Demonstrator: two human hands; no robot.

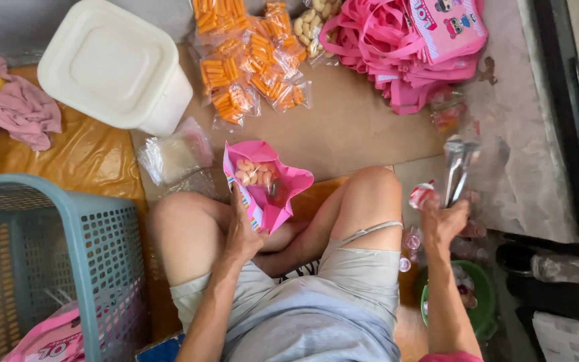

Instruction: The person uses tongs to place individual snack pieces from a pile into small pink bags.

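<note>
Between the knees, left hand (244, 231) holds pink bag (266, 181); right hand (442, 221) grips wrappers (459, 164).

A home floor set up for packing party bags by hand.

The person sits cross-legged on the floor (504, 167), on flattened cardboard (356, 127) and an orange plastic sheet (82, 157), not at any counter. Around them lie a heap of pink printed gift bags (403, 47), small clear packets of orange snacks (249, 60), a white lidded tub (115, 64), a blue laundry basket (68, 255) and crumpled cloths (21, 107): household goods mixed with piecework supplies.
</note>
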